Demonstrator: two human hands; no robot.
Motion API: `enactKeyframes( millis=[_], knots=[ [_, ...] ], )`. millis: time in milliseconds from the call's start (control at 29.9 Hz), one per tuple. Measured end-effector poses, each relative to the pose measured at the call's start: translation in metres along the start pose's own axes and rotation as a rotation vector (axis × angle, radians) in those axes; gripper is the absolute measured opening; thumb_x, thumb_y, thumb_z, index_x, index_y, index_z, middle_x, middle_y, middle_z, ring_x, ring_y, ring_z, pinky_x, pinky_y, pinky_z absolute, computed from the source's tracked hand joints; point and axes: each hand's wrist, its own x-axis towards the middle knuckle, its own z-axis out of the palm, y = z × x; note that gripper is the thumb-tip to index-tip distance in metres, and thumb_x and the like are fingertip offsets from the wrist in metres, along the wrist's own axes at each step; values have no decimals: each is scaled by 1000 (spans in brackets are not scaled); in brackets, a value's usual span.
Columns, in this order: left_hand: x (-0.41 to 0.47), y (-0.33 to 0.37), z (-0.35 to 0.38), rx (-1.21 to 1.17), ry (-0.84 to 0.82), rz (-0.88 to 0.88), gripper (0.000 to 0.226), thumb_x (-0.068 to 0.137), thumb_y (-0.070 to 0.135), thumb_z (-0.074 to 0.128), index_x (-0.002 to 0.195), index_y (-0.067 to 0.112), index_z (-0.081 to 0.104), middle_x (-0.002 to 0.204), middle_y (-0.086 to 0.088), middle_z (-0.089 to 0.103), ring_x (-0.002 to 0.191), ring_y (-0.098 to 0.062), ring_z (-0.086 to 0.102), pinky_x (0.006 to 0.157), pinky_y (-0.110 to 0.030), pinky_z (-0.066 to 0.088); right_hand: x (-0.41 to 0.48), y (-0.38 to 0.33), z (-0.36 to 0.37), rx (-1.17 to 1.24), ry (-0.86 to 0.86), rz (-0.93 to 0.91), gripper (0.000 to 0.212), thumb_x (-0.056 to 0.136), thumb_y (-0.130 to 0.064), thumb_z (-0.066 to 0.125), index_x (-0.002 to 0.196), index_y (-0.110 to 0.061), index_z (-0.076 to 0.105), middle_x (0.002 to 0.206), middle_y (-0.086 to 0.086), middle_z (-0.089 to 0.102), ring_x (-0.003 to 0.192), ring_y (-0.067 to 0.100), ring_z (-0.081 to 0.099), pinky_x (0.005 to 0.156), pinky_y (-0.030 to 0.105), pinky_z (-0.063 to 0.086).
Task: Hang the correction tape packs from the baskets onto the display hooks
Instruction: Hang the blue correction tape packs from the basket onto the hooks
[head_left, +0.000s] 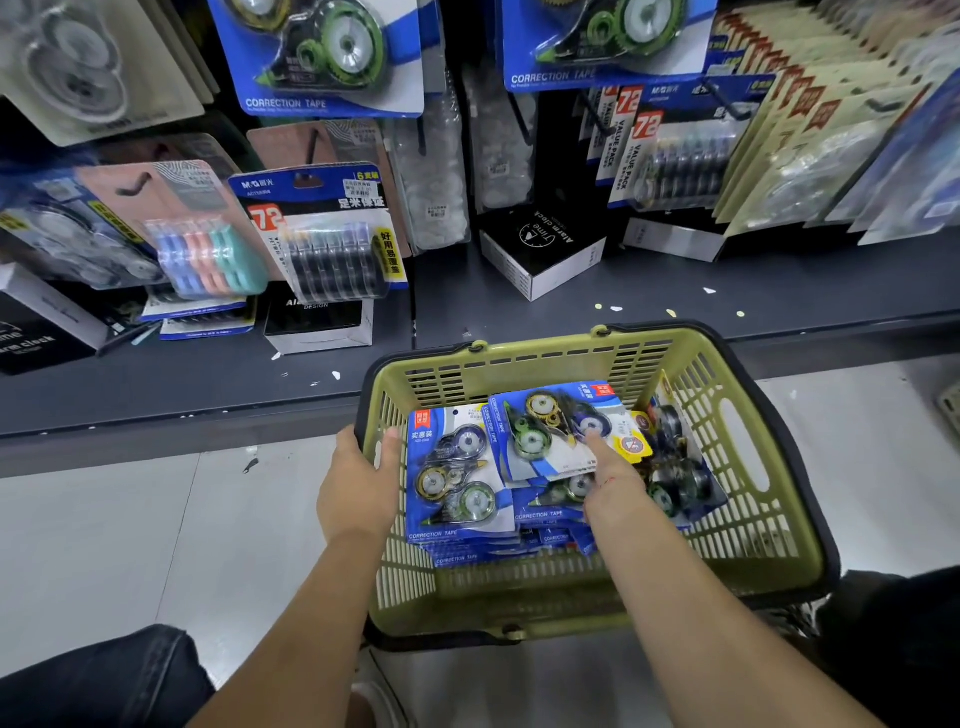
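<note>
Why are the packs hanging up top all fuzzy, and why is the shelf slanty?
Head view: the hanging packs in the top left corner are blurred, while the correction tape pack in the basket is sharp; head view: the shelf runs slanted and the side packs lean outward, likely from the wide-angle lens and a tilted head.

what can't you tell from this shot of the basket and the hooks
Head view:
- Right hand grip on the top correction tape pack: fingers mostly hidden by the hand's back.
- Pack count in the green basket: lower ones covered by upper ones.
- Upper hanging packs: cut off by the top edge.
- Top-left grey pack: blurred.
</note>
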Motion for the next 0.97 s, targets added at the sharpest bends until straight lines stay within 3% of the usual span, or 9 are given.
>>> enactKeyframes(
  millis=[33, 167, 267, 334, 434, 535, 601, 802, 969],
  knots=[
    [0, 0, 0, -4, -3, -1, 36, 101, 56, 44, 115, 23, 45, 94, -1, 69, 80, -20, 69, 63, -31, 52, 0, -3, 4, 53, -7, -11, 67, 83, -40, 74, 136, -7, 50, 131, 14, 59, 100, 21, 59, 78, 35, 51],
    [-2, 2, -1, -13, 9, 7, 32, 100, 57, 44, 110, 26, 42, 91, 1, 68, 71, -10, 64, 55, -24, 43, -8, -8, 16, 207, -69, 34, 58, 86, -27, 73, 135, -7, 50, 129, 12, 62, 96, 22, 64, 76, 35, 54],
    [-2, 3, -1, -9, 15, 10, 30, 100, 57, 43, 109, 28, 39, 85, 7, 63, 67, -4, 59, 53, -22, 39, -17, -8, 7, 190, -99, -55, 55, 88, -19, 72, 137, -8, 49, 128, 14, 62, 95, 25, 65, 68, 36, 54],
    [0, 2, 0, -15, 11, 5, 31, 100, 58, 43, 109, 29, 39, 84, 9, 62, 68, -4, 60, 54, -22, 40, -17, -3, -1, 92, -124, -184, 61, 84, -12, 75, 139, -9, 48, 125, 14, 64, 100, 28, 66, 78, 43, 56],
    [1, 0, 1, -28, 8, 2, 32, 100, 59, 44, 109, 29, 41, 88, 5, 65, 72, -11, 63, 58, -26, 43, -25, 8, 1, -166, -261, -309, 50, 80, -13, 79, 125, -6, 61, 112, 12, 70, 98, 30, 68, 90, 49, 54],
    [-1, 0, 0, -37, 4, 4, 33, 100, 59, 44, 111, 28, 42, 90, 6, 63, 70, -4, 57, 56, -22, 39, -32, 19, 26, -386, -333, -369, 62, 83, -29, 76, 137, -8, 52, 136, 11, 56, 130, 32, 50, 109, 48, 40],
    [0, 0, 0, -39, 5, 12, 31, 100, 58, 43, 111, 29, 43, 92, 6, 64, 71, -5, 57, 59, -24, 40, -33, 28, 45, -533, -344, -413, 71, 89, -34, 68, 148, -9, 37, 149, 9, 41, 140, 30, 37, 113, 46, 34],
    [0, 0, 0, -38, -8, 3, 33, 100, 59, 42, 112, 29, 44, 100, 3, 69, 84, -18, 67, 61, -27, 48, -28, 59, 67, -673, -322, -411, 91, 85, -31, 74, 154, -12, 19, 158, 7, 26, 143, 29, 30, 114, 42, 30],
    [-1, 0, 1, -32, 10, 13, 29, 100, 59, 42, 109, 31, 43, 98, 5, 67, 85, -20, 66, 71, -32, 51, -25, 65, 72, -694, -230, -404, 89, 71, -35, 86, 140, -8, 36, 144, 12, 45, 129, 30, 47, 100, 36, 41]
  ],
)
